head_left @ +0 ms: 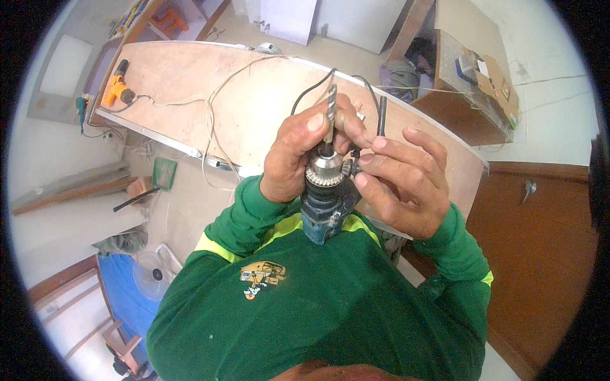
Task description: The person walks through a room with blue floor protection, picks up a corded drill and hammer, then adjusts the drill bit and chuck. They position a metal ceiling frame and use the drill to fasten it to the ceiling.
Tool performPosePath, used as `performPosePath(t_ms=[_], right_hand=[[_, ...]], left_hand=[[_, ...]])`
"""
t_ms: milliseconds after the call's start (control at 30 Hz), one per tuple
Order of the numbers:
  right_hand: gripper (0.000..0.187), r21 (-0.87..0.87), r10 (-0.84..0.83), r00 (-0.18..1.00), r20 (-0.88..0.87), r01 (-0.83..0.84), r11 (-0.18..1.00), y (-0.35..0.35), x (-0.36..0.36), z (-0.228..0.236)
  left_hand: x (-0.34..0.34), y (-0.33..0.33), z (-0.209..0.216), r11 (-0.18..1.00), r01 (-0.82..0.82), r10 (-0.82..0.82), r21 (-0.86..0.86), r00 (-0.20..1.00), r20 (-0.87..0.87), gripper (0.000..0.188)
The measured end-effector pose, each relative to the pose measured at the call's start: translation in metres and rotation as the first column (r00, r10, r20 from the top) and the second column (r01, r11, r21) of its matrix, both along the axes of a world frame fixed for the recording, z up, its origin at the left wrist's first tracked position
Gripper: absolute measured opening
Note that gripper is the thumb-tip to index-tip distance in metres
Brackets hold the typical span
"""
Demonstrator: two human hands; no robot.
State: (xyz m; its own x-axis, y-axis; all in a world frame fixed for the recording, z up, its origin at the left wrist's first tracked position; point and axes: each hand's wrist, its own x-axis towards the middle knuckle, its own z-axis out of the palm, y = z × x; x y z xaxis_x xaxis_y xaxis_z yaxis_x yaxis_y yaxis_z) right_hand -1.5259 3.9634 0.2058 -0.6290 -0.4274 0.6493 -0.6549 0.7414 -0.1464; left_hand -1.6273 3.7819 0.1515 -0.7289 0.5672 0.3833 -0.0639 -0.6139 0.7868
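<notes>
Both hands were closed around one power drill, held upright against the chest with its nose pointing up. His left hand curled its fingers round the ribbed, silvery steel chuck while thumb and forefinger pinched the twisted grey drill bit that stood out of the chuck's mouth. His right hand pressed in from the other side of the chuck, fingers bent and pinching a small dark chuck key against the toothed ring; a short black rod-shaped handle stood up just above those fingers. Below the chuck, the drill's body was blue-green plastic, blunt and rounded. Both wrists were cocked inward, forearms rising in green sleeves with yellow-green bands, elbows spread wide. Behind the drill lay one long, pale wooden panel, smooth and dusty, its near edge trimmed with a light strip. Thin cables, white and black, trailed in loops across the panel. At the panel's far left end rested one orange drill, well apart from the hands. Beyond the panel's right end stood one brown box-like cabinet. Lower left of the panel, one green dustpan-like scoop sat on the pale floor beside a few loose timber strips.
</notes>
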Motion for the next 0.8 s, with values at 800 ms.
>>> performPosePath(t_ms=[800], right_hand=[[0.033,-0.240,0.056,0.948,0.313,0.022,0.970,-0.005,0.001,0.013]], left_hand=[[-0.002,0.000,0.002,0.999,0.024,-0.025,-0.040,0.999,-0.033,0.059]])
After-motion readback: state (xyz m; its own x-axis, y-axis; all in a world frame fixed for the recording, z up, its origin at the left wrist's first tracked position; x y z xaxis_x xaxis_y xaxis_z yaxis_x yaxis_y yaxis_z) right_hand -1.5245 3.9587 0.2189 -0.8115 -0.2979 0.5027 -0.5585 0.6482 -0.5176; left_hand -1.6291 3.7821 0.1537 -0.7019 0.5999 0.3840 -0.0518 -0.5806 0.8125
